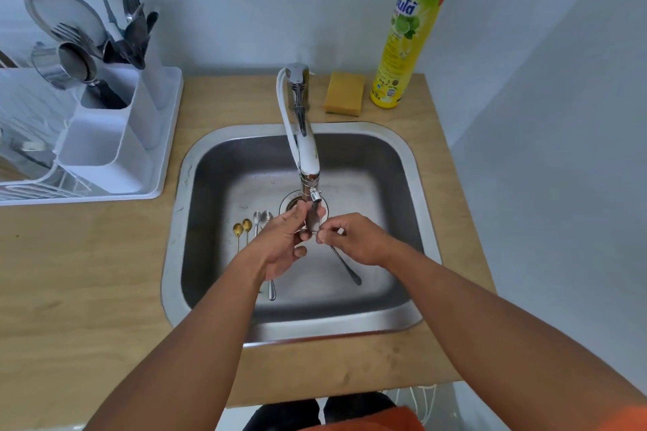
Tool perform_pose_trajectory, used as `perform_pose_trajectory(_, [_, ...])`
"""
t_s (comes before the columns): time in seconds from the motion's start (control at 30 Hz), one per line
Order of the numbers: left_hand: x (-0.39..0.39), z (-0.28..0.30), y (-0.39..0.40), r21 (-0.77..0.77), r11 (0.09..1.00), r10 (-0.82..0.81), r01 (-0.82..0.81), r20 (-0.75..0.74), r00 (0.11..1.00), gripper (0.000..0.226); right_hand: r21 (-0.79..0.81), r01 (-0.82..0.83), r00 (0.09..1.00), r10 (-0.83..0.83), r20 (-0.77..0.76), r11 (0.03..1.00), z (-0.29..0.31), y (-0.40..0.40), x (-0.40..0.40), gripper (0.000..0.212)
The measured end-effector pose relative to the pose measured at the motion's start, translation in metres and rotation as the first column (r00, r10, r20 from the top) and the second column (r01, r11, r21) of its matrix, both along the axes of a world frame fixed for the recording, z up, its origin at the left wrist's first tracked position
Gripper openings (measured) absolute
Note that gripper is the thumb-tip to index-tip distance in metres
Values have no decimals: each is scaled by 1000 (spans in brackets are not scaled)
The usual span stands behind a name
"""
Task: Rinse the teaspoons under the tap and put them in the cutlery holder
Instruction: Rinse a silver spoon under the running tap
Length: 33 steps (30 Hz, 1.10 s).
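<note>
A silver teaspoon (345, 266) is held just below the tap spout (311, 185), over the sink drain. My left hand (280, 248) curls its fingers and thumb round the spoon's bowl. My right hand (357, 241) pinches the spoon near its neck, and the handle slants down to the right. Two gold teaspoons (242, 228) and two silver teaspoons (263, 218) lie side by side on the sink floor, left of the drain, partly hidden by my left hand. The white cutlery holder (105, 143) stands in the drying rack at the left. I cannot tell whether water is running.
The steel sink (175, 255) is set in a wooden counter. The white drying rack (171, 108) holds forks, a strainer and a metal cup (66, 63). A yellow sponge (345, 93) and a dish soap bottle (406, 45) stand behind the sink, to the right of the tap.
</note>
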<state>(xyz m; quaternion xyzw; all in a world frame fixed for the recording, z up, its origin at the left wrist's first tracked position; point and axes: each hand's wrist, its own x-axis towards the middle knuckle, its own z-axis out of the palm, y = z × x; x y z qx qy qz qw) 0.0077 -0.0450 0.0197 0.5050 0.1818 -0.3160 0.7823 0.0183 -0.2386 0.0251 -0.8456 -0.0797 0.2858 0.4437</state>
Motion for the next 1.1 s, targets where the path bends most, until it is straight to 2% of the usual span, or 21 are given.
perform_pose_trajectory(0.1, [-2,2,0,-10,1000,-5,5,8,1000,38,-11,-11,1000,11,-1,1000,3,1,-1,17])
perform_pose_trajectory(0.17, [-3,2,-2,5,998,55,-55,-16,998,36,-8,-5,1000,6,6,1000,3,3,-1,17])
perform_pose_trajectory(0.37, [-1,-3,-1,137,971,197,-195,-3,980,32,-29,2,999,-1,33,1000,-8,3,5,20])
perform_pose_trajectory(0.53, [-13,-8,-2,269,921,286,-281,20,958,10,12,-11,998,11,64,1000,-8,2,12,27])
perform_pose_trajectory(0.63, [-17,-8,-5,313,899,308,-305,42,950,17,42,-10,999,8,34,999,-7,2,8,29])
perform_pose_trajectory(0.7, [-15,-5,-10,383,859,340,-339,68,938,9,86,2,1000,-2,2,996,-7,3,3,27])
perform_pose_trajectory(0.77, [-13,-4,-18,471,785,388,-403,134,912,17,118,26,1000,-25,-10,993,-7,6,-2,25])
perform_pose_trajectory(0.9, [-14,0,-38,505,689,492,-519,200,847,17,152,42,998,-34,-56,988,-7,12,-15,25])
perform_pose_trajectory(1.0, [-15,6,-41,445,769,441,-459,150,885,37,214,56,995,-36,-94,975,-9,9,-18,24])
perform_pose_trajectory(1.1, [-20,3,-36,225,893,383,-390,78,921,44,317,113,985,-64,-162,942,-8,3,-15,23])
